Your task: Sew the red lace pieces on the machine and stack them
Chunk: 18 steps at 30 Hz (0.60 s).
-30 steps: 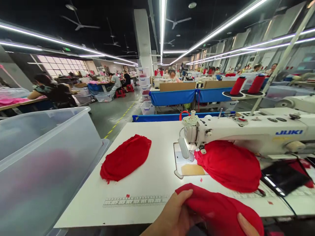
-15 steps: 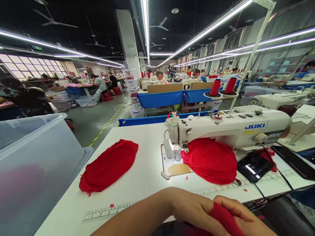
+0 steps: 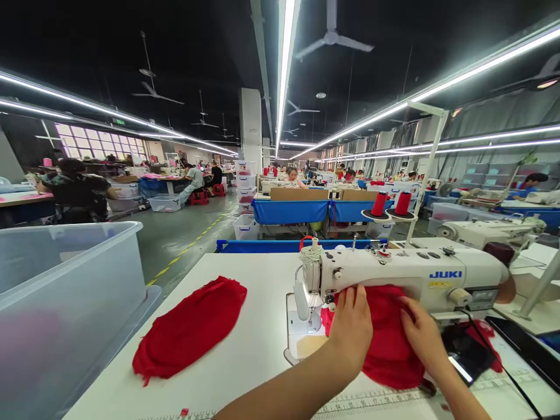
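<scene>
A pile of red fabric pieces (image 3: pixel 387 344) lies under the arm of a white sewing machine (image 3: pixel 406 265), to the right of its needle area. My left hand (image 3: pixel 352 326) rests on the left side of this fabric, fingers stretched forward. At the pile's right edge, my right hand (image 3: pixel 422 335) has its thumb and fingers closed on the red fabric. Farther left on the white table (image 3: pixel 258 326), another stack of red fabric (image 3: pixel 190 329) lies flat with ragged edges.
A large translucent plastic bin (image 3: pixel 87 280) stands left of the table. Right of the pile are a dark phone-like device (image 3: pixel 468 350) and a cable. Two red thread cones (image 3: pixel 379 204) stand behind the machine. Co-workers sit at tables farther off.
Both hands have moved from the table's front edge, where they held red fabric, forward onto the pile under the machine arm. The camera view has tilted up.
</scene>
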### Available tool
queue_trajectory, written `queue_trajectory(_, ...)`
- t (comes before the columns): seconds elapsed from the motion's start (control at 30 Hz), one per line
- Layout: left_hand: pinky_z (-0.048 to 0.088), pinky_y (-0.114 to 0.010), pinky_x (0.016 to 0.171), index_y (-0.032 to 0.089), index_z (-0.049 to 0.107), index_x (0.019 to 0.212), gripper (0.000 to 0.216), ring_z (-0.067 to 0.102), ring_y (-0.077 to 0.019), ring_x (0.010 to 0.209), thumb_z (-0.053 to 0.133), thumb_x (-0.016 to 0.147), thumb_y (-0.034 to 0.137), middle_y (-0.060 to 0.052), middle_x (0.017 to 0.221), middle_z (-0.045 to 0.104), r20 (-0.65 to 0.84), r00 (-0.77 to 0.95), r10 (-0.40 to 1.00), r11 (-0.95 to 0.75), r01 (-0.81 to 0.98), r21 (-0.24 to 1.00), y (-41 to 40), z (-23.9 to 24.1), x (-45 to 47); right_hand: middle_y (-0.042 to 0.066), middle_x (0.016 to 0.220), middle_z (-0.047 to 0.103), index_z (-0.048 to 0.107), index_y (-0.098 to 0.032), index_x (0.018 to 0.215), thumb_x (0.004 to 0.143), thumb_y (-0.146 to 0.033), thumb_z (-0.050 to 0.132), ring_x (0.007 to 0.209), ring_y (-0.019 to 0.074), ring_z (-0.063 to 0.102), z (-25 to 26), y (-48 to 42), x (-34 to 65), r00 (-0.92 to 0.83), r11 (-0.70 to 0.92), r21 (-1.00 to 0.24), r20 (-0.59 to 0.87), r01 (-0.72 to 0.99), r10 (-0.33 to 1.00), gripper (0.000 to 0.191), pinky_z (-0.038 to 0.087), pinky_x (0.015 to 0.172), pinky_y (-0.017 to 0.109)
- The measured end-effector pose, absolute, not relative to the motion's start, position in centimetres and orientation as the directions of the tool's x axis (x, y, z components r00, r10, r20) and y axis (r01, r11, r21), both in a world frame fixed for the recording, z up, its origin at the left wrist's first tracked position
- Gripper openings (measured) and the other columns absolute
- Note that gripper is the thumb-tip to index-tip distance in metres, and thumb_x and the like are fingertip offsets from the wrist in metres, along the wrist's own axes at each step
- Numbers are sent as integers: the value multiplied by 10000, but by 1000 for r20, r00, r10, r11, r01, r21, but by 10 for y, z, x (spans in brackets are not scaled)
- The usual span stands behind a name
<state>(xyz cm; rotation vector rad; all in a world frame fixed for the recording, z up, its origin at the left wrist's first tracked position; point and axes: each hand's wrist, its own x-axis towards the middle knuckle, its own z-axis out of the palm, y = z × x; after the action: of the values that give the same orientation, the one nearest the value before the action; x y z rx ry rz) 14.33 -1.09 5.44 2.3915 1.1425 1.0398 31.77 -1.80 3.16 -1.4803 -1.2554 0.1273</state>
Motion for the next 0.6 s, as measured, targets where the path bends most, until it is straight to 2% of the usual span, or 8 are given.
queue_trajectory(0.1,365,-386,1135,12,529,1350,466,424,-279,1368,379,922,118,-196,1425,503,521,702,486,-836,546,43,-6,30,154,154,950,687,688,-200,853,726,-436,436,848,320,649,24,-11,313,397,91,-633,584,769,708,368,495,829,502)
queue_trajectory(0.17,342,-358,1155,19,417,1437,503,395,-261,1392,309,983,207,-193,1478,444,491,783,382,-884,465,-55,-4,20,153,155,957,686,708,-205,878,754,-403,424,684,287,639,21,-13,310,374,-4,-529,594,848,713,368,503,682,474)
queue_trajectory(0.2,329,-396,1163,68,369,1476,521,367,-278,1408,301,1000,270,-182,1514,395,487,777,399,-886,463,-12,-1,17,152,155,969,681,717,-211,897,778,-399,422,613,264,617,20,-15,309,362,-50,-472,599,880,714,370,487,618,453)
queue_trajectory(0.27,304,-559,1144,194,308,1516,570,286,-367,1436,341,992,415,-163,1567,296,447,697,561,-818,549,170,9,15,150,159,982,666,733,-220,923,826,-399,417,558,238,583,19,-17,306,333,-125,-354,619,927,712,376,451,557,420)
queue_trajectory(0.37,287,-722,1053,257,300,1516,668,211,-486,1425,438,927,541,-170,1582,241,221,606,764,-640,670,377,27,18,148,171,924,651,755,-209,898,847,-360,421,643,275,602,22,-17,298,266,-179,-198,659,964,703,370,454,586,425)
queue_trajectory(0.47,303,-717,1039,253,285,1521,725,213,-504,1416,488,895,558,-180,1592,182,137,612,779,-605,676,421,27,20,142,195,981,650,768,-199,886,850,-333,423,745,319,608,26,-21,291,197,-185,-92,685,979,701,372,469,627,450)
queue_trajectory(0.53,305,-703,1044,267,247,1532,714,196,-492,1428,466,912,546,-174,1602,137,242,607,757,-647,646,404,11,18,129,219,1129,618,765,-181,920,869,-374,407,796,361,598,26,-29,292,174,-199,-50,711,979,681,410,462,614,480)
queue_trajectory(0.6,303,-674,1059,267,225,1539,694,188,-467,1440,442,932,526,-168,1606,143,379,636,673,-740,577,346,-15,9,109,225,1235,573,753,-177,982,875,-421,419,846,410,583,20,-38,300,162,-144,-87,734,986,660,427,451,625,532)
